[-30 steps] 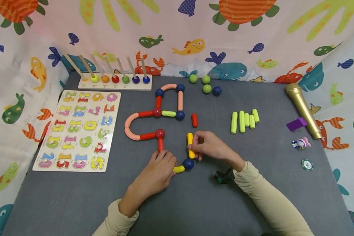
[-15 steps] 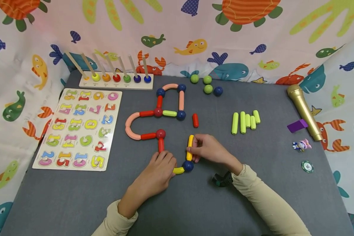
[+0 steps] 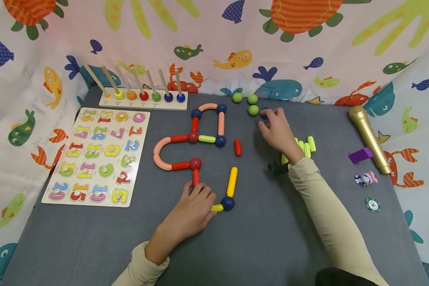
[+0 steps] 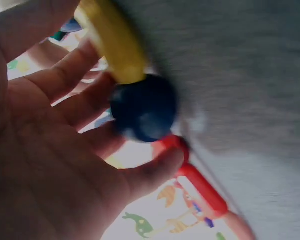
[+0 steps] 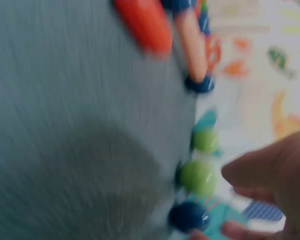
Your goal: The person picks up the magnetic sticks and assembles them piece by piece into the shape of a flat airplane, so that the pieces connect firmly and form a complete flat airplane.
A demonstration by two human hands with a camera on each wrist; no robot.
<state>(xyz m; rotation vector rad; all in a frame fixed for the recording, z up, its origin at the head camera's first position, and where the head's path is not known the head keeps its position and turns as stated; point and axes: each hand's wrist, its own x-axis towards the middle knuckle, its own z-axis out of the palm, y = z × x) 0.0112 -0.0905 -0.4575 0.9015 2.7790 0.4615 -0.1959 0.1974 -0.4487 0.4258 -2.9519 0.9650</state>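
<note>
My left hand (image 3: pixel 193 208) rests over a bend in a chain of magnetic sticks and balls. Its fingers curve round a dark blue ball (image 4: pixel 144 107), which joins a curved yellow stick (image 4: pixel 117 45) to a red stick (image 3: pixel 196 176). That ball is hidden under the hand in the head view. The yellow stick leads to another dark blue ball (image 3: pixel 228 203), with a straight yellow stick (image 3: pixel 232 182) standing out from it. At the back, my right hand (image 3: pixel 279 131) reaches over a loose dark blue ball (image 5: pixel 190 216), fingers spread, fingertips right at it.
Green balls (image 3: pixel 253 110) lie beside the right hand. Several light-green sticks (image 3: pixel 311 143) are partly under its wrist. A loose red stick (image 3: pixel 238 147) lies mid-table. Left are a number puzzle board (image 3: pixel 103 169) and a peg stand (image 3: pixel 139 104); right, a gold microphone (image 3: pixel 370 139).
My right hand has let go of the straight yellow stick, now attached to the blue ball, and moved back and right to the loose balls. My left hand has stayed in place.
</note>
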